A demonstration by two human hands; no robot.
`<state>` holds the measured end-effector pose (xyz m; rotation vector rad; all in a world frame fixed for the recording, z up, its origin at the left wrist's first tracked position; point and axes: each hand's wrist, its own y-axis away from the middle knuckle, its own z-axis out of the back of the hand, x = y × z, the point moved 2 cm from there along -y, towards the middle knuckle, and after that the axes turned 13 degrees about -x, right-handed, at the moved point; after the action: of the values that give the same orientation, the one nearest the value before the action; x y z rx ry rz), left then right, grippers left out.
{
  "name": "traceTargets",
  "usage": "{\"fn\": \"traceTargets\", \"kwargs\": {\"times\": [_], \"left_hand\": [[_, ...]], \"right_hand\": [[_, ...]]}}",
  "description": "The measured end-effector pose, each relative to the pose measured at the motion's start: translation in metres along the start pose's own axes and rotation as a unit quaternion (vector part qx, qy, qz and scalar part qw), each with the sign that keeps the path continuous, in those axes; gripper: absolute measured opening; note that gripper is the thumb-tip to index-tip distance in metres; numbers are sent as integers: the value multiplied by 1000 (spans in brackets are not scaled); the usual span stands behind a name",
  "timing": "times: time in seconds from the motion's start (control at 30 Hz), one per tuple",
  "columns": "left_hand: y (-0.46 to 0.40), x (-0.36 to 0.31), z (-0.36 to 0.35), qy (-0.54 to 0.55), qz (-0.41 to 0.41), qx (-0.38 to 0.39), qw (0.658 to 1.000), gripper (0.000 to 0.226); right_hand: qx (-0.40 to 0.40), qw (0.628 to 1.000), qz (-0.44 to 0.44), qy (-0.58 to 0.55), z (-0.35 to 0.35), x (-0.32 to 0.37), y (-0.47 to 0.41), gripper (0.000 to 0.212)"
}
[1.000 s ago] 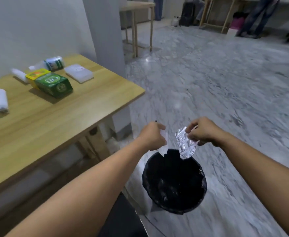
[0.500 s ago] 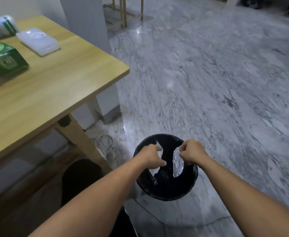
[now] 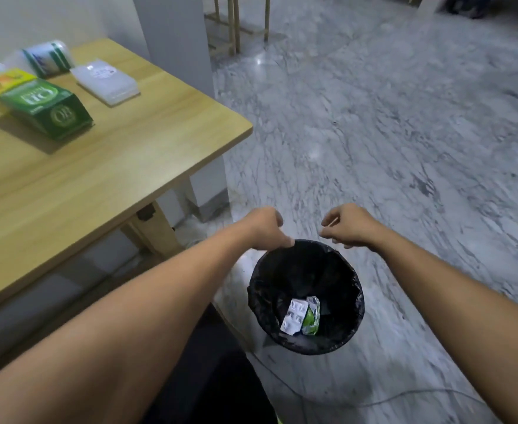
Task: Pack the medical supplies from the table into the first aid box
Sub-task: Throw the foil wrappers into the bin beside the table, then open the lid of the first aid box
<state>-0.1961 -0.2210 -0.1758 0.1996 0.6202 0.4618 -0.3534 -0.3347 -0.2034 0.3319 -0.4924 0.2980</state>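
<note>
My left hand (image 3: 267, 229) and my right hand (image 3: 348, 226) hover just above the far rim of a black bin (image 3: 355, 289) on the floor, both loosely curled and holding nothing. Two foil blister strips (image 3: 301, 315), one silver and one with green print, lie at the bottom of the bin. On the wooden table (image 3: 104, 166) to the left lie a green box (image 3: 48, 108), a yellow box (image 3: 3, 81), a green-and-white roll (image 3: 48, 58) and a clear flat plastic case (image 3: 106, 81).
A grey pillar (image 3: 175, 41) stands behind the table corner. Marble floor spreads to the right, with a thin cable (image 3: 404, 399) running across it near the bin. Wooden furniture legs (image 3: 236, 22) stand at the back.
Both hands let go of the foil strips, which dropped into the bin. The hands drew apart and lifted to the bin's far rim. The view tilted, showing more of the table.
</note>
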Motion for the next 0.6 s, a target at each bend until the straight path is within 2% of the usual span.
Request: {"fn": "traceTargets", "kwargs": {"times": [0.2,0.33,0.53,0.6], "left_hand": [[37,-41,91,-24,-51,-52,997,60],[72,-47,151,38,-51,-61,996,56],[131,-5,235,38,-24,-147,988,52],[149,21,261,15,-4,-177,984,43]], "right_hand": [[33,994,101,20,77,82,25,38],[39,986,160,36,118,142,47,41],[17,964,258,62,143,246,82,40],[14,954,292,62,139,282,94,39]]}}
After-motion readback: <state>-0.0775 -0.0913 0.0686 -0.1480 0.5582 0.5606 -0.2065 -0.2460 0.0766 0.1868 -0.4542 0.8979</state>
